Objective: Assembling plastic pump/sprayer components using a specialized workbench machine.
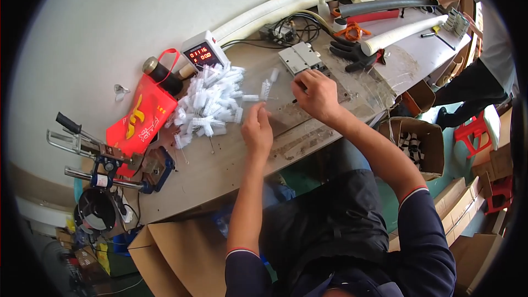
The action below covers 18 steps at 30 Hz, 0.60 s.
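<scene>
My left hand (257,127) is over the worktable, its fingers bent and pressed together; what they hold, if anything, is too small to tell. Close to its fingertips lie loose white twisted-wire brushes (265,89), and to its left is a large heap of the same small brushes (206,99), some with thin looped wire stems. My right hand (317,95) is curled closed beside a grey metal block fixture (300,58). A small dark bit shows under its fingers, but the grip itself is hidden.
Behind the heap stands a counter box (204,50) with a red display. A red bag (144,113) and a lever clamp press (104,157) are at left. Beyond the fixture lie a black glove (352,55) and long white tubes (404,34). A co-worker (484,49) stands at right.
</scene>
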Each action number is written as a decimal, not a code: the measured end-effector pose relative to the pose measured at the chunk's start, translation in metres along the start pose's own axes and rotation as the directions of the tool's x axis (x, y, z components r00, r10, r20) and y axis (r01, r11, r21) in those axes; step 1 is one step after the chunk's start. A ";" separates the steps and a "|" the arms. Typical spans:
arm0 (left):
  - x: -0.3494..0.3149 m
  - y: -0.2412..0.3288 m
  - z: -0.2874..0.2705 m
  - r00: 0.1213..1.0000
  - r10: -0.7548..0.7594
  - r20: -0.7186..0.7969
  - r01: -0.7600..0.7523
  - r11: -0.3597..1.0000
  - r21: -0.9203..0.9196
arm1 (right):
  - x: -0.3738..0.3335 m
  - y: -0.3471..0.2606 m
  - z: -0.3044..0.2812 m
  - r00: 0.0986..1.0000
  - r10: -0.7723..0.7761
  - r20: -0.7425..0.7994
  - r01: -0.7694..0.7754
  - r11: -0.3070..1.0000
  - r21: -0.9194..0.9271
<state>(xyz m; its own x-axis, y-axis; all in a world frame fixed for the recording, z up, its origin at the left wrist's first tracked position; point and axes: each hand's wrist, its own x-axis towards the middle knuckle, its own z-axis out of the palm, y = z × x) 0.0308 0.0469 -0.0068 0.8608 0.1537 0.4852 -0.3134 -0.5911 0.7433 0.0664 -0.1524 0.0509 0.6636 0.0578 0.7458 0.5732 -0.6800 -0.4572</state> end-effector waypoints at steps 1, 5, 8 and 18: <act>0.000 -0.003 0.002 0.999 -0.025 -0.024 0.024 0.999 -0.046 | 0.013 0.001 0.012 1.000 -0.005 0.006 0.005 1.000 0.003; 0.001 -0.003 0.007 0.990 0.070 -0.125 -0.072 0.997 -0.007 | 0.061 0.013 0.056 0.895 0.164 0.415 -0.024 0.947 -0.322; 0.000 -0.001 0.004 0.986 -0.051 -0.156 0.033 0.992 -0.119 | 0.074 0.010 0.077 0.784 0.268 0.560 -0.015 0.911 -0.413; -0.001 0.000 0.007 0.982 -0.010 -0.190 -0.025 0.983 -0.179 | 0.062 0.007 0.096 0.750 0.309 0.585 -0.051 0.908 -0.415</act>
<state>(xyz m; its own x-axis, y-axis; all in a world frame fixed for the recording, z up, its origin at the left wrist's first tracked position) 0.0331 0.0410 -0.0107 0.7720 0.3070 0.5566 -0.4016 -0.4431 0.8015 0.1583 -0.0834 0.0471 0.9559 0.2607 0.1354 0.2877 -0.9239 -0.2522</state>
